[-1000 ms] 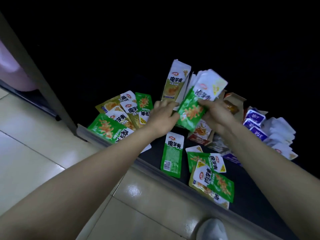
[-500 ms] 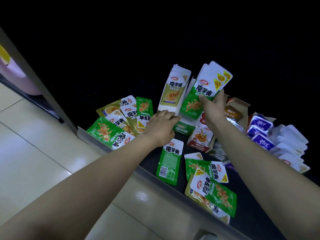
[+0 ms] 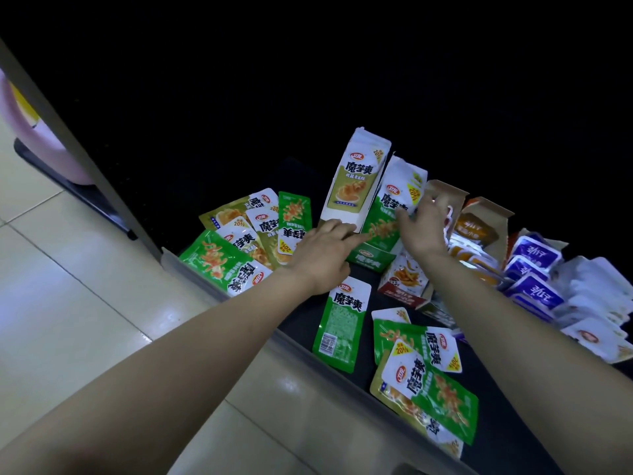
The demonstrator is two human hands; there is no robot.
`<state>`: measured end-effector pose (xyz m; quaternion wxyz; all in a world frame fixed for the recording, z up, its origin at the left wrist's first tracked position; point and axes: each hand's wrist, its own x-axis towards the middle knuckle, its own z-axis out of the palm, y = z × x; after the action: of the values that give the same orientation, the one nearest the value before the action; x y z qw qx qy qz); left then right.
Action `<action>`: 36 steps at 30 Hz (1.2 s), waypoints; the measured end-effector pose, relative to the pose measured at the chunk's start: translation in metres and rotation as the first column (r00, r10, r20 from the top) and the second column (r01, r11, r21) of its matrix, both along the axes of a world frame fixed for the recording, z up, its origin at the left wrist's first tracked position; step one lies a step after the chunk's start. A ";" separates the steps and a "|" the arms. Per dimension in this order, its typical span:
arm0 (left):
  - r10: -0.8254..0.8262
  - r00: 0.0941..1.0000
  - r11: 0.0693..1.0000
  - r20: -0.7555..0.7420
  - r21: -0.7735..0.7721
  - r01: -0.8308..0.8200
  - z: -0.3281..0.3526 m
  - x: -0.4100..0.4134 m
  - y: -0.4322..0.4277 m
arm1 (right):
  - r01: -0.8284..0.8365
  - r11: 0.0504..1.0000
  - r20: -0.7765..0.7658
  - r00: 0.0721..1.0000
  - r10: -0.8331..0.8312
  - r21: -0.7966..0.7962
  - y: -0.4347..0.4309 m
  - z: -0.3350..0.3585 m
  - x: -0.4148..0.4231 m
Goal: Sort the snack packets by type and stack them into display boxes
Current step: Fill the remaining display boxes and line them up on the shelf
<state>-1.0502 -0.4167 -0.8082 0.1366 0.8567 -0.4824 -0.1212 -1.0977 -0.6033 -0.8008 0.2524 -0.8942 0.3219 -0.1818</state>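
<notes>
Head view: right hand grips green packets upright (likely seating them in their box); left hand, fingers straight, steadies them.

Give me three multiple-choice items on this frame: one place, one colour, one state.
1. Where are the purple packets?
A. right of the brown box
B. on the floor tiles
C. at the far left

2. What colour is the stack that the right hand grips?
A. purple
B. green and white
C. red

3. How do the olive packets sit?
A. flat
B. scattered on the tiles
C. upright

Key:
1. A, they lie beyond the brown box on the right.
2. B, green fronts with white tops.
3. C, they stand on end together.
</notes>
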 end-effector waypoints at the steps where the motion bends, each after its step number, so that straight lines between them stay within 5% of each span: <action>1: -0.001 1.000 1.000 -0.012 0.000 0.001 0.000 0.000 0.001 | 0.006 1.000 0.070 0.998 -0.009 0.030 -0.002 -0.001 0.000; 7: -0.002 0.999 0.997 -0.042 -0.073 -0.001 0.002 0.001 0.008 | 0.052 0.995 0.276 0.958 -0.075 0.089 -0.009 0.010 -0.009; 13: 0.098 0.995 0.957 -0.003 -0.276 -0.095 0.008 0.002 0.031 | -0.143 0.977 0.367 0.910 0.193 -0.160 0.031 0.030 -0.030; 15: 0.110 0.994 0.960 0.006 -0.260 -0.105 0.007 0.004 0.042 | -0.256 0.962 0.328 0.904 0.274 -0.097 0.052 0.033 -0.039; 17: 0.122 0.993 0.972 0.012 -0.202 -0.117 0.005 0.006 0.051 | -0.372 0.928 0.213 0.906 0.366 -0.012 0.075 0.031 -0.049; 19: 0.144 0.989 0.984 0.026 -0.110 -0.140 0.001 0.010 0.061 | -0.424 0.902 -0.092 0.898 0.431 0.083 0.092 0.019 -0.057; 22: 0.214 0.976 0.974 0.050 0.066 -0.217 -0.009 0.018 0.078 | -0.382 0.906 -0.671 0.626 0.397 0.180 0.106 -0.009 -0.066; 24: 0.252 0.966 0.960 0.065 0.108 -0.257 -0.016 0.023 0.089 | -0.313 0.933 -0.763 0.555 0.331 0.177 0.110 -0.014 -0.068; 30: 0.276 0.961 0.961 -0.025 0.032 -0.275 -0.027 0.035 0.108 | -0.175 0.967 -0.677 0.691 0.254 0.185 0.111 -0.015 -0.055; 33: 0.267 0.959 0.957 -0.097 -0.086 -0.276 -0.028 0.039 0.111 | -0.208 0.962 -0.515 0.813 0.272 0.179 0.107 -0.015 -0.049; 36: 0.248 0.953 0.940 -0.174 -0.194 -0.280 -0.024 0.040 0.112 | -0.202 0.918 -0.276 0.912 0.303 0.341 0.100 -0.002 -0.041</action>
<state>-1.0100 -0.3051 -0.8322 0.2789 0.8825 -0.3620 -0.1113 -1.1391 -0.5030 -0.8033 0.3529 -0.8962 0.2633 0.0538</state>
